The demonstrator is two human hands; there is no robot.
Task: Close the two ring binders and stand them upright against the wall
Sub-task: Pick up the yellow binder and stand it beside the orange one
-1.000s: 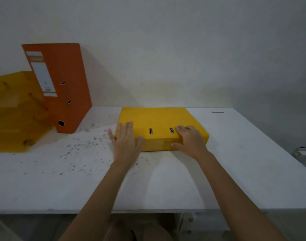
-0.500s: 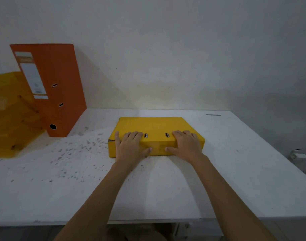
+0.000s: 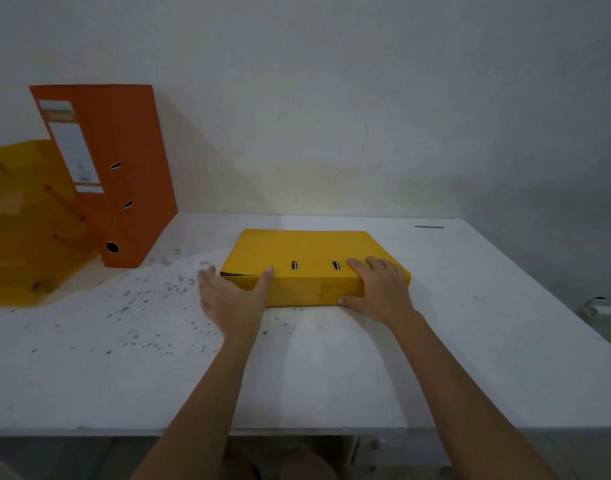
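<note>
A yellow ring binder (image 3: 307, 251) lies flat and closed in the middle of the white table (image 3: 332, 368), spine facing me. My left hand (image 3: 233, 299) cups its near left corner, thumb on top of the cover. My right hand (image 3: 380, 289) rests on the right end, fingers on the cover and thumb against the spine. An orange ring binder (image 3: 124, 168) stands upright at the back left, closed, against the wall (image 3: 332, 98).
A translucent yellow paper tray stack (image 3: 23, 220) sits at the far left beside the orange binder. Dark specks are scattered over the left part of the table. A small white fitting (image 3: 600, 310) shows past the table's right edge.
My left hand has slid from on top of the yellow binder to its near left corner. The right hand has moved slightly right along the spine edge.
</note>
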